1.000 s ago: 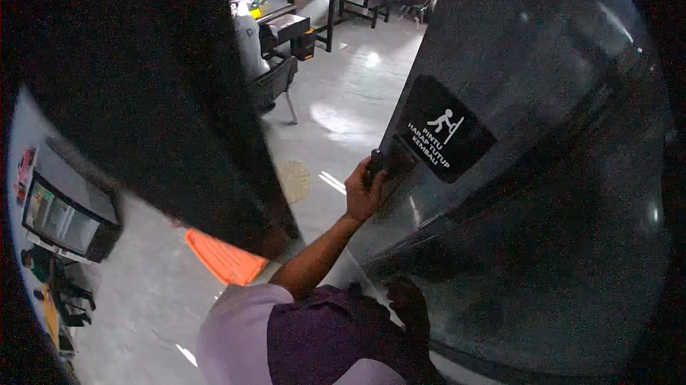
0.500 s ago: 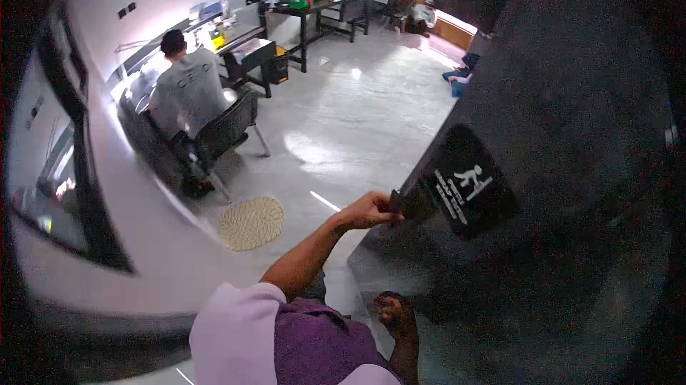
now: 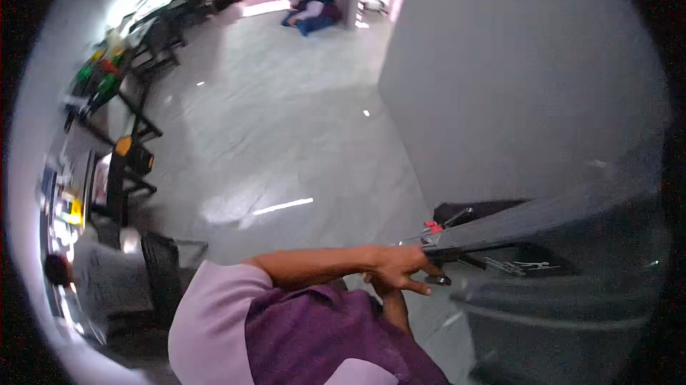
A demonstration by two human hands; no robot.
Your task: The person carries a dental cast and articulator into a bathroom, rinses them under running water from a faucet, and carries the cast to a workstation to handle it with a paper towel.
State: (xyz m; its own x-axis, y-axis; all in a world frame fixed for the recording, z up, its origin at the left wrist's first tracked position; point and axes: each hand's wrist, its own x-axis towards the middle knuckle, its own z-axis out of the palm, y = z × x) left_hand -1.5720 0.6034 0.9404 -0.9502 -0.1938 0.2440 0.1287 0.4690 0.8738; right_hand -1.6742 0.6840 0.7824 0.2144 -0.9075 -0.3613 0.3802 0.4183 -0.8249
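Observation:
A dark door (image 3: 564, 313) with a white pictogram sign (image 3: 536, 266) stands at the lower right, seen steeply from above. My left hand (image 3: 404, 268) reaches across to its edge, fingers spread, beside a black handle part (image 3: 446, 253). A small dark knob (image 3: 443, 280) lies close to its fingertips. My right hand (image 3: 381, 286) is mostly covered by the left one, and its fingers cannot be made out.
A grey wall (image 3: 514, 85) rises on the right. Pale floor (image 3: 300, 127) stretches ahead. Along the left are workbenches, chairs (image 3: 163, 263) and a seated person (image 3: 107, 278). Another person (image 3: 313, 10) sits on the floor at the far end. Red-and-metal items (image 3: 432, 228) show behind the door.
The view has swung right, and the door has turned edge-on toward the lower right. My left hand has loosened from its pinch on the door edge; my right hand has moved beneath it.

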